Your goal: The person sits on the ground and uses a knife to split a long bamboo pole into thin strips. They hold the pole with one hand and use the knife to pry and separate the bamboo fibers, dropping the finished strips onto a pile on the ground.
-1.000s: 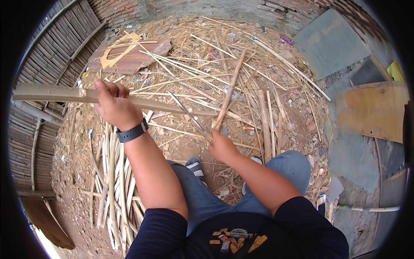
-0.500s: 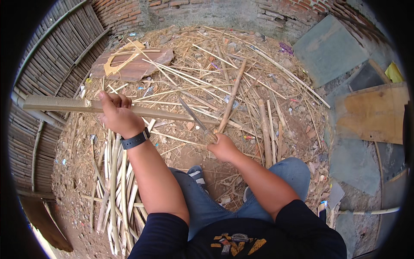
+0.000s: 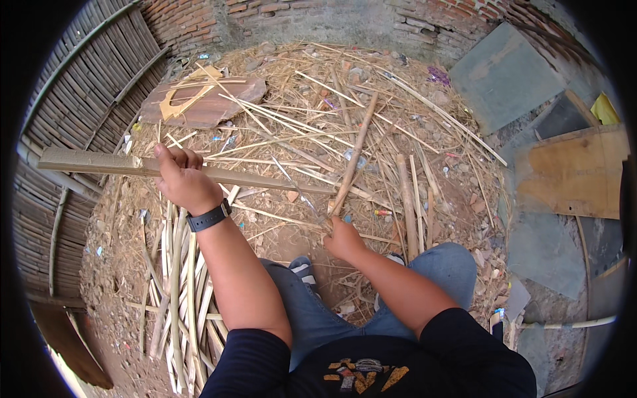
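My left hand is closed round a long split bamboo slat, palm side turned up. The slat lies nearly level, its wide end out to the left and its thinner end reaching past the middle. In my right hand is a long knife, gripped by its handle, which the fingers mostly hide. Its blade points up and left, looks narrow from this angle, and crosses the slat's line near the thin end. Whether the blade touches the slat, I cannot tell. Just beyond the right hand, a bamboo pole slants away.
A bundle of bamboo strips lies left of my legs. Beyond are scattered strips and a brown board. A bamboo fence stands left, a brick wall behind, and grey panels lean at right.
The knife has turned so its blade looks thinner, and my right hand has shifted slightly right and down. My left hand and the slat stay almost in place.
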{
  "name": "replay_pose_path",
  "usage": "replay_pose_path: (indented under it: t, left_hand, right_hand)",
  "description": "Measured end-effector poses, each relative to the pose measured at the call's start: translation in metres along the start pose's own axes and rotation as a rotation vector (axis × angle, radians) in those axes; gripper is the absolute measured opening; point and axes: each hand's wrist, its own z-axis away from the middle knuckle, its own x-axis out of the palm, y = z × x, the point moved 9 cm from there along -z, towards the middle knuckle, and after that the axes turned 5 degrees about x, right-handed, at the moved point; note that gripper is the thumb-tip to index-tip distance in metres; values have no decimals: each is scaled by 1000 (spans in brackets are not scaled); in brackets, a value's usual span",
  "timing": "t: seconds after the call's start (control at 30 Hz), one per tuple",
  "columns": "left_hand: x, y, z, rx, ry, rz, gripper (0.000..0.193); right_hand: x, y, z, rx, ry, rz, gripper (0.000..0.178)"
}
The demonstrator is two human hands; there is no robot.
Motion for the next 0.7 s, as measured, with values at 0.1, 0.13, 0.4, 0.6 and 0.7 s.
replay_pose_path:
  t: [0.1,0.13,0.4,0.6,0.7]
  left_hand:
    - [-3,3,-2,26,22,-29,43]
    - [-2,1,-2,24,27,-26,43]
    - [0,1,-2,33,13,-15,41]
    - [13,3,5,40,-47,-27,41]
    - [19,2,8,45,-83,-18,40]
  right_hand:
    - [0,-8,-4,34,-97,9,50]
    - [1,-5,-4,43,-100,0,50]
    - [-1,-2,-11,17,-65,-63,39]
    - [-23,-29,-13,44,-72,-219,42]
    - [-53,-57,-1,-55,20,-283,41]
